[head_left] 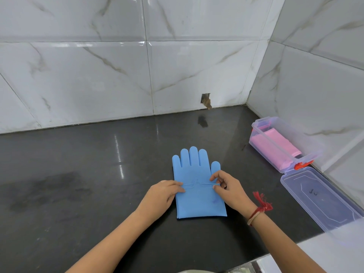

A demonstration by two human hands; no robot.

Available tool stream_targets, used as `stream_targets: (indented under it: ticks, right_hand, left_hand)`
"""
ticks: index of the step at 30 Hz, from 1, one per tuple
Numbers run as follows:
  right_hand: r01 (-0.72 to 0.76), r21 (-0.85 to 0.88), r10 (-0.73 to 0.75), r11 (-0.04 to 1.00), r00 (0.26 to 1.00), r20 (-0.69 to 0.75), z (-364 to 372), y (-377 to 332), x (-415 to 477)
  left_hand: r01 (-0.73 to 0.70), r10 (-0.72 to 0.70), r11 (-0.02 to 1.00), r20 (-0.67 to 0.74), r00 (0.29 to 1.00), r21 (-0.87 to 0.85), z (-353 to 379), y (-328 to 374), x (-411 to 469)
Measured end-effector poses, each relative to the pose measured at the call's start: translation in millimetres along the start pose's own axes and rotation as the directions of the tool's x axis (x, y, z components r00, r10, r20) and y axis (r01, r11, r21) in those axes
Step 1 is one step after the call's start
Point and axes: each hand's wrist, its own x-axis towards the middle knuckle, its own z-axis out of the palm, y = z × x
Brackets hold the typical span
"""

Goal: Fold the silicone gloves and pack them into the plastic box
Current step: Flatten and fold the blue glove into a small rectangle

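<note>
1. Step in hand: folding the blue silicone glove (197,194). It lies flat on the black countertop (98,174), fingers toward the tiled wall (118,75), cuff toward me. It looks like two gloves stacked, as a darker edge shows under the cuff, but I cannot say for certain.

2. My left hand (165,194): palm down at the glove's left edge, fingertips pressed on the silicone at mid-length. Fingers nearly flat and together; I judge it pins rather than pinches.

3. My right hand (226,187): at the right edge, thumb and forefinger drawn close together on the glove's margin, the other fingers curled. A narrow pinch; whether it has lifted the edge I cannot tell.

4. Between the two hands a faint crease or raised line crosses the glove, which I take for the fold line.

5. Next move, as I judge it: bring the cuff half or the finger half over along that line, edges matched, then press flat. Silicone tends to spring back, so the fold needs holding.

6. Destination: the clear plastic box (262,138) stands open at the right, well apart, with folded pink gloves (273,146) already inside. Its hinged lid (315,196) lies open beside it.
</note>
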Motion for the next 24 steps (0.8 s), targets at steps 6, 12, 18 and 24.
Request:
stream_targets:
  ticks: [6,12,18,24]
  right_hand:
    - [-0.011,-0.007,0.011,1.000,1.000,0.002,0.6,-3.9,-0.5]
    - [0.142,-0.236,-0.158,0.961,0.986,-0.048,2.3,4.2,-8.9]
    - [0.227,-0.296,-0.224,0.928,0.974,0.043,-8.2,13.8,-15.2]
    - [0.270,-0.293,-0.219,0.917,0.956,0.195,-23.0,22.7,-21.2]
  left_hand:
    - [-0.082,0.059,0.996,0.369,0.928,0.046,-17.7,-18.7,-2.2]
    - [-0.188,0.095,0.971,0.487,0.868,0.146,-21.9,-20.4,-4.5]
    - [-0.296,0.196,0.903,0.316,0.929,0.311,-12.9,-7.5,-11.5]
    - [-0.298,0.307,0.911,0.014,0.952,0.286,-1.9,0.4,2.4]
